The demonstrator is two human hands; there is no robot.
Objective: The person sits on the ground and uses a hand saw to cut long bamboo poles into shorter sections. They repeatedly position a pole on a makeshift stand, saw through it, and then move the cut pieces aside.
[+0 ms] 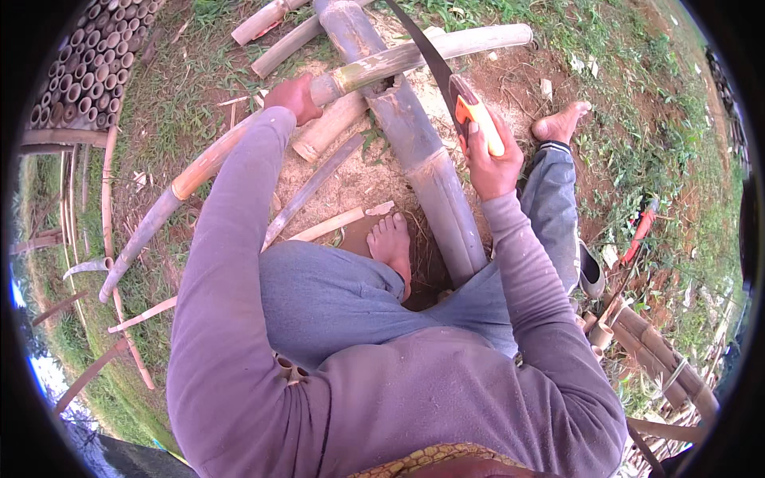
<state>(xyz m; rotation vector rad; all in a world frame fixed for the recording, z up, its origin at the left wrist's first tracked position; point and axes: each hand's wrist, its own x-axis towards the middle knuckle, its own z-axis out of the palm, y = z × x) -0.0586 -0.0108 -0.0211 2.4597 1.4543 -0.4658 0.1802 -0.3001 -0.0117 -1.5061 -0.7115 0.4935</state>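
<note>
My left hand (295,99) is closed around a long bamboo pole (219,163), which slants from the lower left to the upper right. The pole lies across a thicker grey bamboo log (426,175) that runs away from between my legs. A notch is cut into the log beside the crossing. My right hand (496,159) grips the orange and cream handle of a handsaw (434,64). Its dark curved blade points away from me and passes over the pole to the right of the log. Whether the teeth touch the pole, I cannot tell.
Pale sawdust (319,171) and cut bamboo pieces (331,127) lie around the log. My bare feet (390,243) rest on either side of it. Stacked bamboo tubes (92,72) stand at the far left. A red-handled tool (640,231) and bundled bamboo (657,350) lie at right.
</note>
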